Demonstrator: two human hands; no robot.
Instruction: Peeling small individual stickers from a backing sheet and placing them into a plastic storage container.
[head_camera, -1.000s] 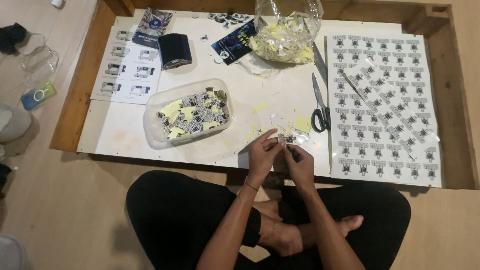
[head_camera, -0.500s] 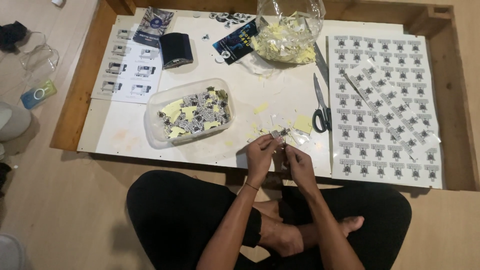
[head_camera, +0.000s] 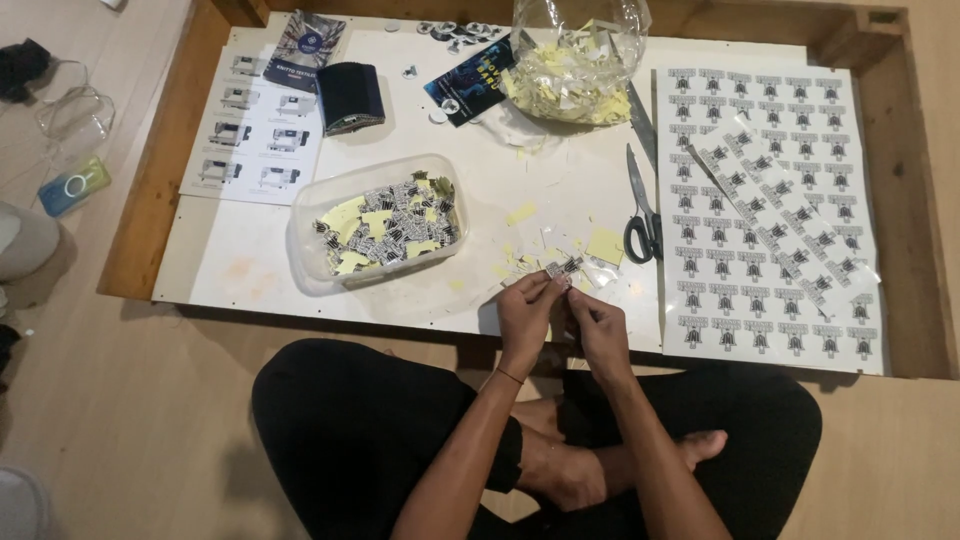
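Both hands meet at the near edge of the low white table (head_camera: 250, 265). My left hand (head_camera: 527, 312) pinches a small black-and-white sticker (head_camera: 562, 268) between thumb and fingertips. My right hand (head_camera: 598, 328) sits close beside it, fingers curled and touching the same sticker's lower edge. To the left stands a clear plastic tub (head_camera: 378, 226) holding several cut stickers and yellow backing scraps. On the right lie large sheets of printed stickers (head_camera: 765, 205). Grey-handled scissors (head_camera: 641, 205) rest between the hands and those sheets.
A clear bag of yellow paper scraps (head_camera: 577, 62) sits at the back. A black pouch (head_camera: 350, 97), leaflets (head_camera: 258, 135) and small round buttons (head_camera: 450, 30) lie at the far left. Wooden frame rails (head_camera: 905, 190) border the table. My crossed legs (head_camera: 400, 430) lie under the edge.
The hands have shifted slightly and raised the sticker a little over the table edge. Everything on the table stays put.
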